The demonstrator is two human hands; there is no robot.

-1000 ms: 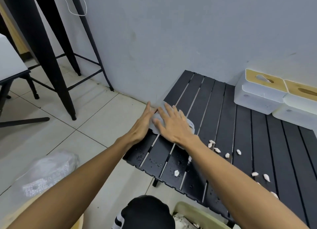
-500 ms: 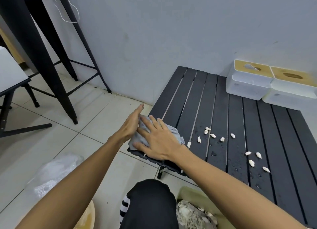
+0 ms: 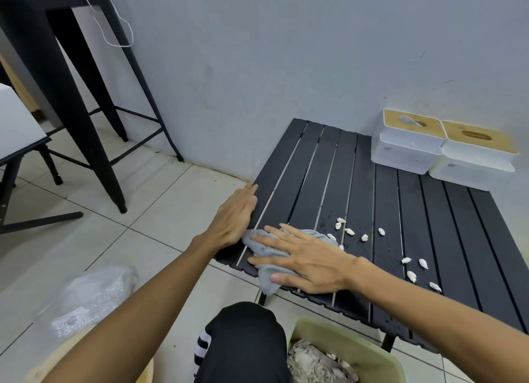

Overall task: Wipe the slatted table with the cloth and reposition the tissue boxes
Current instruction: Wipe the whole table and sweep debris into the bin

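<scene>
**Cloth pinned at the table's near left corner, with the scraps and boxes away to the right**

Closest to us, below the table's near edge, a pale green bin (image 3: pixel 352 338) holds waste. Just past it, our right hand (image 3: pixel 312 263) lies flat with its fingers straight and spread. It presses a crumpled grey cloth (image 3: pixel 267 279) onto the near left corner of the black slatted table (image 3: pixel 446 239). One fold of the cloth hangs over the near edge.

Our left hand (image 3: pixel 236 216) is also flat, with its fingers straight and together. It rests on the table's left edge just beyond the cloth and holds nothing. We cannot tell whether it touches the cloth.

The slats run from the near edge to the far edge. Our right hand lies across them with its fingers pointing left.

Small white scraps (image 3: pixel 349 231) lie among water drops just to the right of the cloth, and more are scattered towards the near right side. Nearly all the unwiped surface lies to the right of the cloth, so we judge that the coming sweep crosses the slats rightward. The right hand is the nearer one for that sweep.

Farthest away, at the far right corner against the wall, stand two white tissue boxes with tan lids. The left box (image 3: pixel 406 150) and the right box (image 3: pixel 475 159) are pressed side by side, well apart from both hands.
</scene>
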